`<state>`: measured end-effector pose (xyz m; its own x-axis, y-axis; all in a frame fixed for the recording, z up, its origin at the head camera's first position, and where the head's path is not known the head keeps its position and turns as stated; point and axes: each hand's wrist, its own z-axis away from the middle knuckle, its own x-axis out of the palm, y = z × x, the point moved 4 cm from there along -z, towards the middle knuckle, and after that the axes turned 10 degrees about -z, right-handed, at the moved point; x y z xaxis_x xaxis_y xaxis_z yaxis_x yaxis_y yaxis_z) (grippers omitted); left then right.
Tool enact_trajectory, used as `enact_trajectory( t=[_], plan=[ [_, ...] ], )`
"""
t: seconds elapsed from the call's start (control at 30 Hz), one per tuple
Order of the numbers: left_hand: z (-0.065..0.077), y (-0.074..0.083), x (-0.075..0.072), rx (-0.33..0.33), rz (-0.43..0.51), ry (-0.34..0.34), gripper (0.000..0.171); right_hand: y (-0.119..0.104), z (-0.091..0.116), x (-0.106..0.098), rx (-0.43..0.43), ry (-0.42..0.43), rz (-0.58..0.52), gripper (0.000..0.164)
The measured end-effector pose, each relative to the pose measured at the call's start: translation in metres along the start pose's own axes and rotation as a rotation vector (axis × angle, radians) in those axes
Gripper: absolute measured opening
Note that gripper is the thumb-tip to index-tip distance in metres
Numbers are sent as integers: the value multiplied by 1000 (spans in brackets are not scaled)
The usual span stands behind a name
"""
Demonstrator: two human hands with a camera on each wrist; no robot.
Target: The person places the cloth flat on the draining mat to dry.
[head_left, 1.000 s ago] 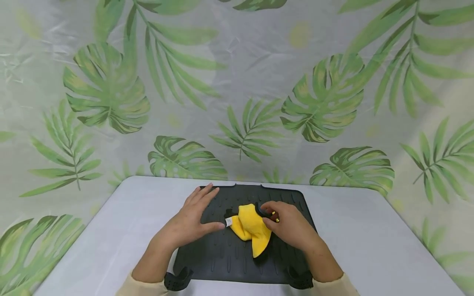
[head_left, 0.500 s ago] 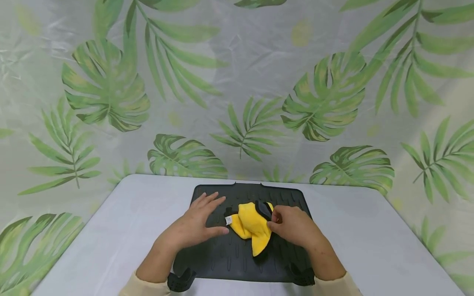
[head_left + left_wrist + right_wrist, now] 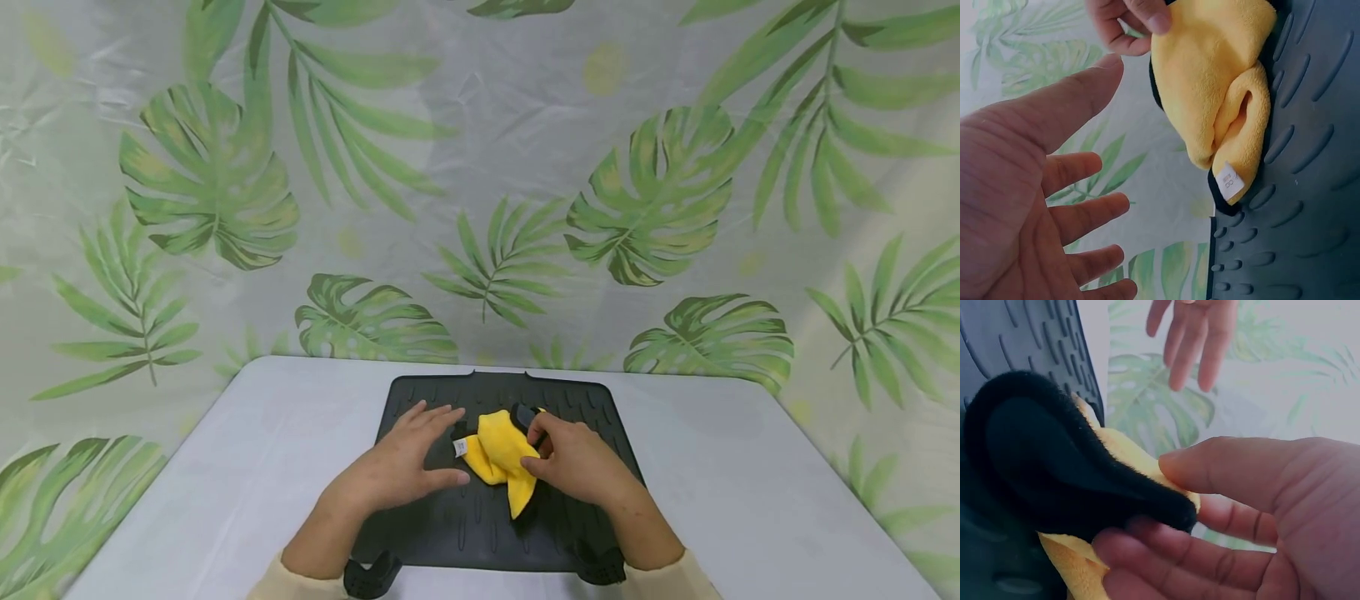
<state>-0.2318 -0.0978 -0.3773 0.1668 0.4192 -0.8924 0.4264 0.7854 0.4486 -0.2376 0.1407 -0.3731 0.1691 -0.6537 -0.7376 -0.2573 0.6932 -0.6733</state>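
A crumpled yellow microfiber cloth with black edging lies on a black ribbed mat. My right hand pinches its right side between thumb and fingers. In the right wrist view the thumb is at the yellow face, and fingers lie against the dark underside. My left hand is held to the left of the cloth, apart from it, fingers spread and relaxed. A white label sticks out at the cloth's left corner in the left wrist view.
The mat lies on a white table. Behind stands a pale curtain-like sheet with green leaf prints. Black wrist straps sit near both sleeves.
My right hand has shifted its hold along the cloth's right side and moved slightly left, drawing that side inward. My left hand has drifted a little right and down, still apart from it.
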Motion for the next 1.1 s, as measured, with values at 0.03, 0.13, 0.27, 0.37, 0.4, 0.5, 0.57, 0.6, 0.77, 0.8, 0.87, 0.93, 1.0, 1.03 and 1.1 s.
enact_trajectory(
  t=[0.03,0.13,0.27,0.37,0.4,0.5,0.57,0.6,0.77,0.8,0.87,0.93,1.0,1.03,1.1],
  plan=[
    [0,1,1,2,-1,-2,84,-1,-1,0,-15,3,-4,23],
    [-1,3,3,8,-5,-16,83,-4,-2,2,-59,7,-25,25],
    [-2,8,7,37,-2,-29,82,-8,-3,4,-118,-6,-74,27],
    [-2,12,11,54,9,-43,81,-10,-3,6,-153,-26,-118,28],
    [-3,13,13,58,10,-49,80,-11,-3,7,-163,-34,-132,28],
    [-4,16,19,74,7,-56,80,-13,-2,9,-188,-63,-181,28],
    [-6,18,23,90,5,-56,79,-15,-1,10,-206,-89,-215,27],
    [-6,19,25,101,5,-53,78,-16,0,10,-214,-106,-232,27],
    [-8,22,31,138,-45,2,59,-18,1,14,-215,-175,-288,27],
    [-9,21,31,137,-71,23,53,-18,1,14,-201,-190,-292,28],
    [-10,20,32,131,-133,68,39,-17,1,17,-162,-224,-285,31],
    [-11,18,32,120,-178,110,26,-14,0,20,-106,-267,-268,34],
    [-12,16,31,111,-200,143,17,-11,1,24,-49,-314,-234,36],
    [-12,15,30,105,-203,158,15,-10,1,27,-28,-334,-210,37],
    [-12,15,28,97,-196,188,14,-8,1,31,6,-366,-162,38]
  ],
)
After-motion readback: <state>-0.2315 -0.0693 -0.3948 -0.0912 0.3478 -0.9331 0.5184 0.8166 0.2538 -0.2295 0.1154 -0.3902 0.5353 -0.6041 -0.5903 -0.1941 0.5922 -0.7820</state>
